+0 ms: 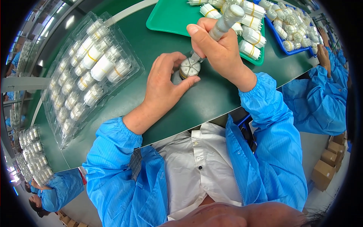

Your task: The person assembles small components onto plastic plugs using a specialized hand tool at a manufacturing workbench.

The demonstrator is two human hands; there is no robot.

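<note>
On the green tabletop [204, 98], my left hand [160, 83] grips a short round part [190, 67] between thumb and fingers. Its top is divided into pale wedge-shaped segments, and its side is partly hidden by my fingers. My right hand [225, 53] is closed round a tool [226, 23] with a thick, pale, wrapped-looking handle. Slanting down toward the part, the tool has a flat, narrow tip [195, 57] at the part's far edge. Whether the tip touches it I cannot tell.
To the left, a clear plastic tray [137, 68] carries several white cylinders with yellow bands. A green tray [168, 17] of similar cylinders lies at the far right, beside a blue tray [297, 52] full of parts. A co-worker's blue sleeve [314, 98] is at the right.
</note>
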